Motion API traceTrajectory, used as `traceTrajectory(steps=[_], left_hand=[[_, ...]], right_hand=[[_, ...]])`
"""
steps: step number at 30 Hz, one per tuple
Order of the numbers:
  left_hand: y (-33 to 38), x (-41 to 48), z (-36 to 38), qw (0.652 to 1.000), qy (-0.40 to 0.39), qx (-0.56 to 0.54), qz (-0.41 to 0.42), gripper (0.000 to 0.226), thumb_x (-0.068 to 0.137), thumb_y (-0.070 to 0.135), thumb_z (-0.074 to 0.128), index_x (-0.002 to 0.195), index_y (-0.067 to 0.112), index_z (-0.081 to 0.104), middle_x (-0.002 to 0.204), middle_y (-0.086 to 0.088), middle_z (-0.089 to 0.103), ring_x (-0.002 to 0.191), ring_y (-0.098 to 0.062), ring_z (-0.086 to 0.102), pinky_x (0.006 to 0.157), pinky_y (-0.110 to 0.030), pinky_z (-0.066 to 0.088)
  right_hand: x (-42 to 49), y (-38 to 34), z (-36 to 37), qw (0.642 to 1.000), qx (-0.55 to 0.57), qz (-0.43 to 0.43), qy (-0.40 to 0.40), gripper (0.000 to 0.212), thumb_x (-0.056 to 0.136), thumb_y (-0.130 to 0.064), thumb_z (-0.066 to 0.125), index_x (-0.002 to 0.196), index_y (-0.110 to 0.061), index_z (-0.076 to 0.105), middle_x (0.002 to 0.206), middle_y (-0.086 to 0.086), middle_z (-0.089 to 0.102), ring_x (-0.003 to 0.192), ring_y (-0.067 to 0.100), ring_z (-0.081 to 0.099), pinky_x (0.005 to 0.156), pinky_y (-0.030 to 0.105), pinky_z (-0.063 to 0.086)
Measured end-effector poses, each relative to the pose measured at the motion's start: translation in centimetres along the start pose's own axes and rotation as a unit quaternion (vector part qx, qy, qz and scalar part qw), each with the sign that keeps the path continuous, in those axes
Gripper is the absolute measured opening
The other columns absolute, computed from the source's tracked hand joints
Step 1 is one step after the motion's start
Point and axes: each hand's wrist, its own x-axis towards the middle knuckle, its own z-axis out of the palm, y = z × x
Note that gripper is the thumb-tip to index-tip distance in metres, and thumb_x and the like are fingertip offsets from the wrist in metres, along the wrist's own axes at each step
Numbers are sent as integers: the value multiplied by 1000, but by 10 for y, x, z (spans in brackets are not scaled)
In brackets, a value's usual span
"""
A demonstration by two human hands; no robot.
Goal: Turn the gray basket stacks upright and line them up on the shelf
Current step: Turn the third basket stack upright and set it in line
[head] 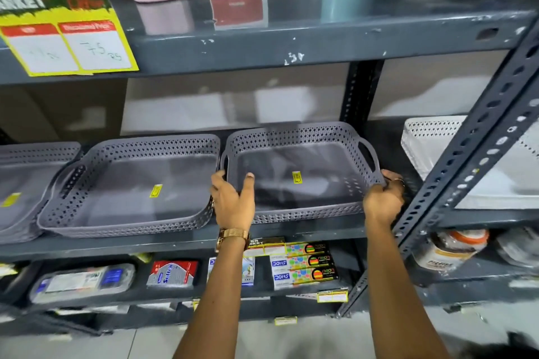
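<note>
The shelf [175, 242] spans the frame from 9 to 3 o'clock. Three gray basket stacks sit on it, open side up: the left stack [17, 189] at 9 o'clock, cut off by the frame edge; the middle stack [131, 186] beside it; the right stack [300, 172] at centre. The left hand [232, 198] clasps the right stack's near-left corner, thumb inside the rim. The right hand [382, 198] clamps the near-right corner. Step in hand, as judged: aligning the last stack. The next move calls for squaring its front edge with the middle stack. The stack's basket count is unreadable, and a steel upright [466, 160] hides the white basket [431, 137] at 3 o'clock.
</note>
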Motion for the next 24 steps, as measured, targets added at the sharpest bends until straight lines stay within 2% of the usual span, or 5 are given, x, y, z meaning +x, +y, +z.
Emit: traceTrajectory(steps=[8, 11, 16, 19, 24], left_hand=[[-10, -8, -29, 976, -61, 189, 94, 47, 90, 33, 55, 130, 13, 42, 132, -16, 43, 107, -42, 58, 81, -47, 49], [-7, -4, -58, 954, -50, 251, 155, 38, 92, 35, 49, 126, 18, 46, 126, -12, 50, 105, -38, 59, 73, -43, 49], [-27, 40, -140, 914, 23, 306, 265, 37, 90, 38, 47, 122, 21, 53, 120, -8, 61, 107, -32, 57, 89, -42, 45], [-60, 83, -204, 906, 73, 342, 240, 42, 87, 36, 55, 122, 13, 55, 120, -17, 60, 111, -38, 55, 91, -46, 45], [-115, 163, -298, 913, 61, 398, 70, 68, 84, 39, 61, 134, 0, 37, 134, -29, 45, 124, -45, 45, 100, -54, 41]], right_hand=[[-26, -10, -1, 961, -255, -107, -2, 63, 84, -9, 60, 141, -1, 34, 138, 31, 44, 128, 46, 42, 104, 50, 39], [-58, -33, 22, 947, -256, -192, -12, 56, 85, -15, 61, 135, 1, 41, 140, 29, 43, 131, 44, 37, 108, 50, 34], [-146, -54, 92, 912, -230, -279, -194, 48, 90, -37, 54, 126, -5, 55, 122, 22, 61, 113, 38, 57, 95, 45, 48], [-185, -51, 132, 889, -276, -255, -262, 57, 87, -45, 58, 120, 1, 53, 123, 27, 59, 119, 40, 53, 95, 48, 46], [-201, -55, 169, 880, -355, -142, -282, 64, 83, -48, 62, 122, 0, 49, 128, 27, 55, 120, 42, 52, 94, 48, 44]])
